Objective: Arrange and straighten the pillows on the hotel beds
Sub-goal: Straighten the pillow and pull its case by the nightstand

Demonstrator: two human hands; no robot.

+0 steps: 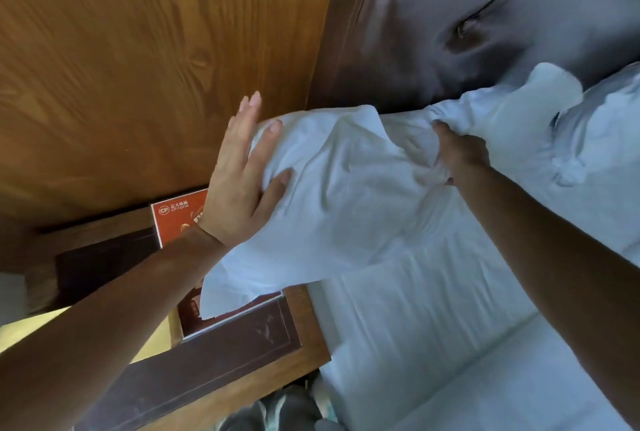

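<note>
A single view is given, taken from a wide-angle camera worn on the head and directed forward and steeply downward. The scene is seen at arm's length: both forearms are shown entering from the lower edge, the left hand (239,184) left of centre and the right hand (457,150) right of centre. The bed (450,326) is framed at lower right, the padded headboard (485,15) at upper right, the wooden wall panel (138,49) at upper left. Straight lines are bent toward the edges
</note>
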